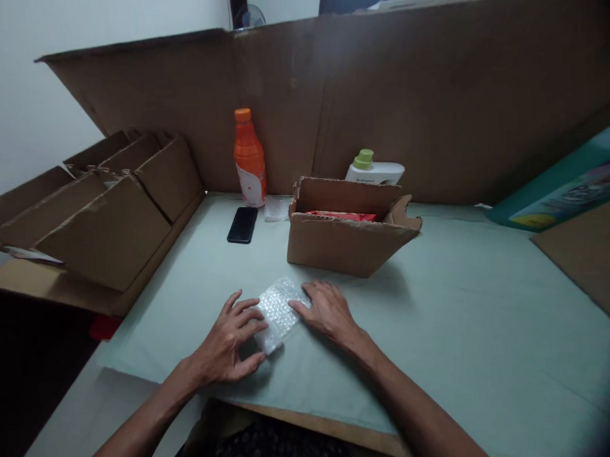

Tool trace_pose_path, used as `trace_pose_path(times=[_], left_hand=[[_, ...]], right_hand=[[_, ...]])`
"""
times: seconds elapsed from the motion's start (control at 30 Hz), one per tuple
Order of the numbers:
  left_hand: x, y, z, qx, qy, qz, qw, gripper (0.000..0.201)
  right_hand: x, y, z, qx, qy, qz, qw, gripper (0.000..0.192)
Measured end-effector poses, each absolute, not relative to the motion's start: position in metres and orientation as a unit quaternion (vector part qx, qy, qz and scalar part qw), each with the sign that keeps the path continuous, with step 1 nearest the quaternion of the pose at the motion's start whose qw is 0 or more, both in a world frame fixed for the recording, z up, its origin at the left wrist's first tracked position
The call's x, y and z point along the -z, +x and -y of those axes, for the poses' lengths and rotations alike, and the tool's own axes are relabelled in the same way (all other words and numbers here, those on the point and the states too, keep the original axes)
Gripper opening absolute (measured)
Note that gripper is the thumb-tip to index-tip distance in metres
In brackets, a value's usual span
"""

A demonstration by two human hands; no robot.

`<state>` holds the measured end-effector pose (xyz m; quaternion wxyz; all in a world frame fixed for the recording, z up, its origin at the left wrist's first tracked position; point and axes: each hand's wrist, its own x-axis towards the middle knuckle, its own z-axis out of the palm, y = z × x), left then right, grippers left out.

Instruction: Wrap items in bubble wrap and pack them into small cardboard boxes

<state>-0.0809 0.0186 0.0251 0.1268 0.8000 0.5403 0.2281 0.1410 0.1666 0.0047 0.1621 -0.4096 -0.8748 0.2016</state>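
A small piece of clear bubble wrap lies on the pale green table cover in front of me, looking folded or like a pouch. With fingers spread, my left hand rests along its left edge, fingertips touching it and thumb near its lower corner. At the other side, my right hand holds the right corner between thumb and fingers; the fingertips are partly hidden. Just beyond stands an open cardboard box with something red inside.
Behind lie a black phone and another bubble wrap piece, near an orange bottle. A white bottle with a green cap is behind the box. Cardboard compartments stand left; a teal bottle leans right. A tall cardboard wall closes the back.
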Motion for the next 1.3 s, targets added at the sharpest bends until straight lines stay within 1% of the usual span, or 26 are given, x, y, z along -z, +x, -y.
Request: trace_pose_path(times=[0.1, 0.13, 0.17, 0.2, 0.23, 0.27, 0.33, 0.37, 0.4, 0.43, 0.5, 0.57, 0.6, 0.73, 0.83, 0.9, 1.0, 1.03, 1.13, 1.17, 1.23, 1.3], left_hand=[[-0.027, -0.095, 0.006, -0.288, 0.745, -0.595, 0.088, 0.014], [-0.027, -0.098, 0.011, -0.314, 0.717, -0.618, 0.072, 0.009], [-0.027, -0.1, 0.014, -0.34, 0.687, -0.639, 0.058, 0.008], [-0.027, -0.101, 0.014, -0.361, 0.66, -0.657, 0.051, 0.013], [-0.028, -0.099, 0.01, -0.375, 0.64, -0.669, 0.056, 0.022], [-0.029, -0.096, 0.003, -0.382, 0.628, -0.674, 0.073, 0.037], [-0.032, -0.087, -0.018, -0.372, 0.622, -0.674, 0.147, 0.07], [-0.034, -0.081, -0.031, -0.349, 0.626, -0.667, 0.202, 0.079], [-0.036, -0.076, -0.044, -0.32, 0.633, -0.656, 0.258, 0.079], [-0.037, -0.071, -0.055, -0.287, 0.641, -0.642, 0.309, 0.07], [-0.036, -0.064, -0.072, -0.222, 0.656, -0.617, 0.375, 0.039], [-0.032, -0.062, -0.079, -0.184, 0.664, -0.608, 0.393, 0.013], [-0.03, -0.062, -0.08, -0.17, 0.665, -0.61, 0.396, 0.006], [-0.027, -0.069, -0.077, -0.151, 0.663, -0.607, 0.41, 0.003], [-0.031, -0.071, -0.079, -0.16, 0.66, -0.605, 0.416, 0.02], [-0.032, -0.071, -0.083, -0.163, 0.66, -0.612, 0.404, 0.032], [-0.03, -0.072, -0.088, -0.144, 0.655, -0.648, 0.361, 0.044], [-0.029, -0.074, -0.088, -0.132, 0.651, -0.665, 0.341, 0.046], [-0.027, -0.083, -0.082, -0.107, 0.639, -0.707, 0.284, 0.056], [-0.027, -0.086, -0.077, -0.103, 0.642, -0.715, 0.256, 0.061], [-0.029, -0.085, -0.065, -0.105, 0.668, -0.717, 0.17, 0.069], [-0.03, -0.073, -0.056, -0.131, 0.711, -0.688, 0.059, 0.068]], right_hand=[[-0.002, 0.118, -0.162, -0.231, -0.365, 0.885, 0.171, 0.008], [-0.002, 0.118, -0.16, -0.242, -0.355, 0.886, 0.177, 0.007], [-0.002, 0.121, -0.157, -0.253, -0.348, 0.883, 0.186, 0.009], [-0.004, 0.125, -0.154, -0.262, -0.345, 0.88, 0.195, 0.012], [-0.007, 0.13, -0.15, -0.27, -0.345, 0.876, 0.203, 0.014], [-0.011, 0.135, -0.146, -0.277, -0.343, 0.872, 0.214, 0.016], [-0.023, 0.143, -0.136, -0.289, -0.33, 0.862, 0.254, 0.017], [-0.031, 0.146, -0.131, -0.29, -0.322, 0.856, 0.283, 0.018], [-0.038, 0.15, -0.128, -0.287, -0.318, 0.846, 0.316, 0.018], [-0.045, 0.155, -0.126, -0.281, -0.32, 0.834, 0.35, 0.018], [-0.056, 0.17, -0.128, -0.261, -0.356, 0.8, 0.406, 0.017], [-0.061, 0.194, -0.134, -0.243, -0.422, 0.748, 0.45, 0.016], [-0.061, 0.208, -0.138, -0.236, -0.457, 0.717, 0.47, 0.016], [-0.049, 0.264, -0.142, -0.229, -0.55, 0.612, 0.519, 0.023], [-0.037, 0.289, -0.134, -0.237, -0.596, 0.554, 0.531, 0.028], [-0.029, 0.296, -0.128, -0.238, -0.622, 0.52, 0.535, 0.032], [-0.015, 0.305, -0.128, -0.224, -0.644, 0.501, 0.533, 0.036], [-0.01, 0.309, -0.129, -0.216, -0.649, 0.513, 0.519, 0.036], [0.001, 0.332, -0.134, -0.165, -0.663, 0.586, 0.436, 0.036], [0.003, 0.341, -0.135, -0.131, -0.663, 0.611, 0.412, 0.038], [0.003, 0.355, -0.137, -0.047, -0.652, 0.648, 0.392, 0.044], [-0.001, 0.351, -0.137, 0.015, -0.615, 0.686, 0.389, 0.044]])
